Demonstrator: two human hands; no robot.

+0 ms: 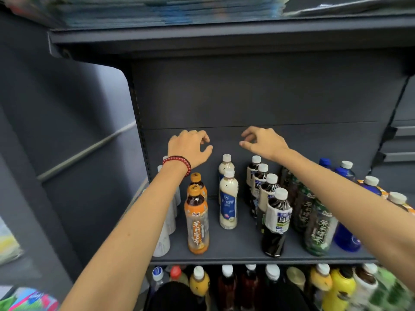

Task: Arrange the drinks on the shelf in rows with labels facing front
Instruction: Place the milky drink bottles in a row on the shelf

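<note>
Both my arms reach over the dark grey metal shelf, and neither hand holds anything. My left hand, with a red bead bracelet on its wrist, hangs in the air above the back of the shelf, its fingers loosely curled and its thumb spread away from them. My right hand hovers beside it, apart from it, fingers also slack and bent with nothing between them. Below, the drinks stand upright in rows running front to back: 2 orange-labelled tea bottles under my left wrist, 2 creamy white milk bottles with blue labels in the middle, and 4 dark tea bottles with white caps under my right hand. Right of those, partly behind my right forearm, stand green-labelled bottles and clear blue bottles. Plain white bottles sit at the left end, mostly hidden by my left forearm. Assorted capped bottles fill the shelf beneath.
</note>
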